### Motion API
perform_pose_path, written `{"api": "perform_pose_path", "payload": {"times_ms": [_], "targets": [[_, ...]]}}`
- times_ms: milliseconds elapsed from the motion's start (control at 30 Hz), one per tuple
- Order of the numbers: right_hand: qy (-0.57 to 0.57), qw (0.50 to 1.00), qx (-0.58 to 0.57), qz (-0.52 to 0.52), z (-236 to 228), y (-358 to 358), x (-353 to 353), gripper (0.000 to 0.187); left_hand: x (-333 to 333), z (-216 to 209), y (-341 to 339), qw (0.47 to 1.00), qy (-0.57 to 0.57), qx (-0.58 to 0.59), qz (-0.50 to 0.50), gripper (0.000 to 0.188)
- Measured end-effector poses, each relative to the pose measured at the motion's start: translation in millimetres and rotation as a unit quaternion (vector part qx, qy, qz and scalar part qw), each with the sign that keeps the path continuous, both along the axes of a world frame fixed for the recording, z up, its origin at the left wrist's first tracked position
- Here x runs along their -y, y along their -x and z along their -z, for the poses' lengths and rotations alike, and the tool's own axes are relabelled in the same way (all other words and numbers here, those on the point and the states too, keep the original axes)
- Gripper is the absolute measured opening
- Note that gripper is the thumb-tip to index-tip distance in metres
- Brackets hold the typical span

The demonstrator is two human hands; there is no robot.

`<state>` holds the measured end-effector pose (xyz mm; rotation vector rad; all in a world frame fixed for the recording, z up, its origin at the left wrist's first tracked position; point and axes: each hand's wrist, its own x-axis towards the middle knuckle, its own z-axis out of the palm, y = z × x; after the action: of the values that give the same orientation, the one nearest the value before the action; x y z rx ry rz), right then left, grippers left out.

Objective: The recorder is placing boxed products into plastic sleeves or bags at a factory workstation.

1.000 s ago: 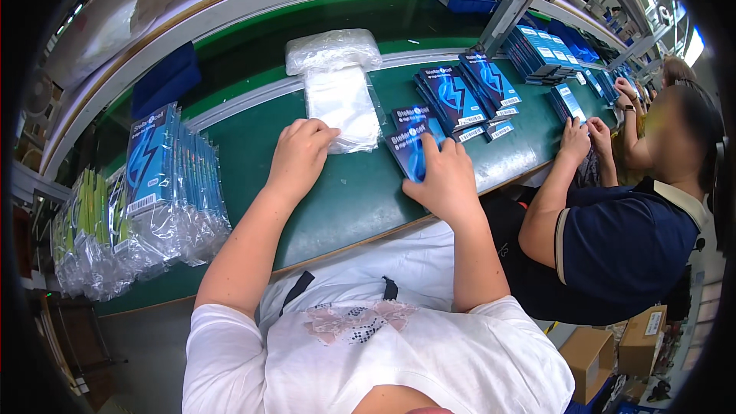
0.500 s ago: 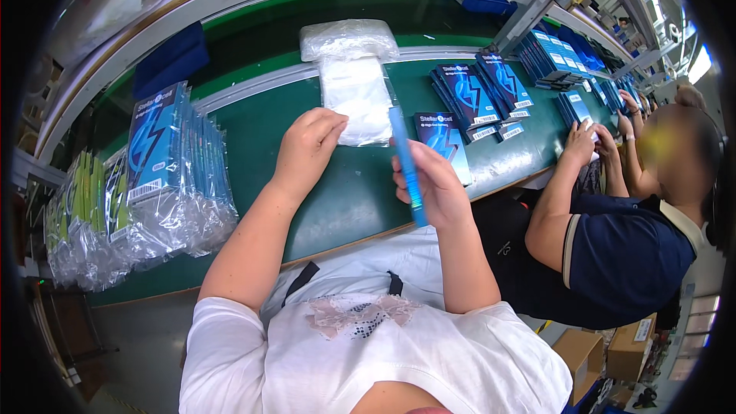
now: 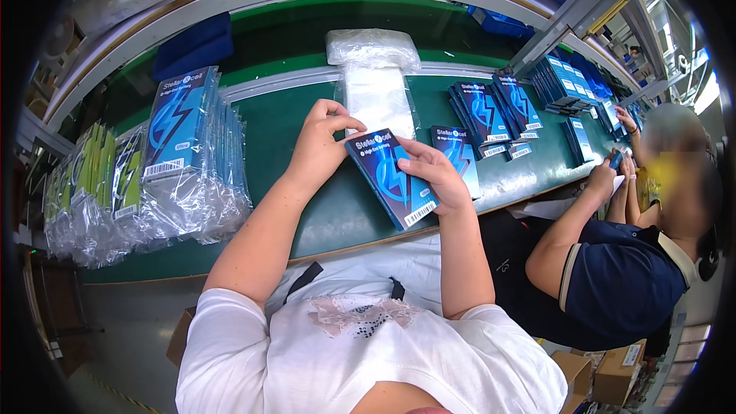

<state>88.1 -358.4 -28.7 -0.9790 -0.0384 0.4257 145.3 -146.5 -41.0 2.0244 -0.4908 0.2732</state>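
My right hand (image 3: 437,175) grips a flat blue battery box (image 3: 392,179) by its right side, thumb on the front face. The box is tilted, its printed front turned up toward me. My left hand (image 3: 322,136) is closed, fingers bent at the lower left edge of a stack of clear plastic bags (image 3: 377,100). Its fingertips come close to the box's top left corner; whether they pinch a bag's edge is too fine to see. Another blue box (image 3: 462,155) lies on the green table behind my right hand, partly covered by it.
At left stand bagged blue boxes (image 3: 178,126) and bagged green packs (image 3: 90,161). Stacks of blue boxes (image 3: 483,115) line the right side. A clear plastic roll-shaped bundle (image 3: 373,49) lies behind the bags. A co-worker in a dark shirt (image 3: 621,276) works close at my right.
The box in my right hand has turned from edge-on to face-up and come left toward my left hand. My left hand stays by the bags, its fingers shifted. The whole view has shifted slightly.
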Motion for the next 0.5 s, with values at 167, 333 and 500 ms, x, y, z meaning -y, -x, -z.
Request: {"api": "perform_pose_path", "payload": {"times_ms": [167,333,500], "targets": [[-0.034,0.999,-0.009,-0.008,4.0,4.6,-7.5,0.066,3.2,6.2,1.5,0.998,0.006,0.054,0.032,0.021],[-0.006,0.999,-0.001,0.036,10.1,0.0,-8.8,0.061,0.4,1.1,3.3,0.999,-0.036,-0.002,-0.021,0.02],[0.019,0.998,-0.014,0.065,14.0,7.3,-2.2,0.058,1.2,-3.8,3.5,0.974,0.124,-0.185,-0.036,0.015]]}}
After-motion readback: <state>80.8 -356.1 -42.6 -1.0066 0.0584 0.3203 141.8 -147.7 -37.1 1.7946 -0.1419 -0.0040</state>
